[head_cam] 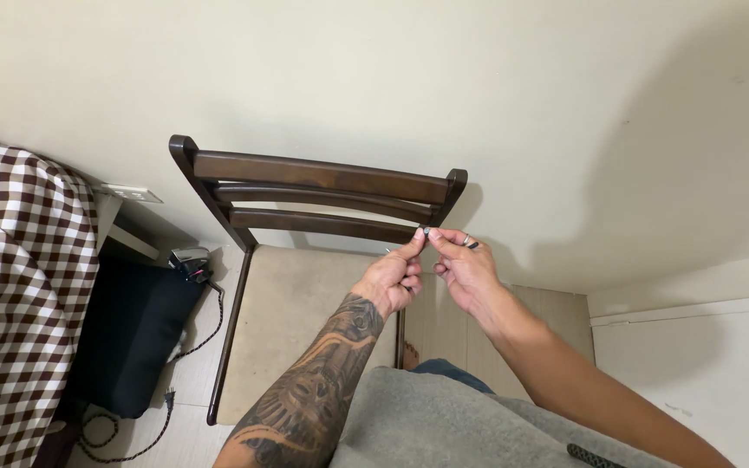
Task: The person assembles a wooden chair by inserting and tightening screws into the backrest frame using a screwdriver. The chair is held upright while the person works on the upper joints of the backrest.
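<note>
Dark wooden chair [322,186] stands against a cream wall. Above its seat, left hand [389,282] and right hand [461,269] pinch one tiny dark object [426,232] between fingertips.

Pale floor [192,381] under a dark wooden chair [305,260], black bag [132,334] and braided cable [162,407].

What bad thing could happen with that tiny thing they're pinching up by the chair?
The tiny dark piece is pinched only by the fingertips of the left hand and right hand, so it might slip. If it drops, it could fall past the wooden chair and perhaps get lost near the tangled cord on the floor.
</note>
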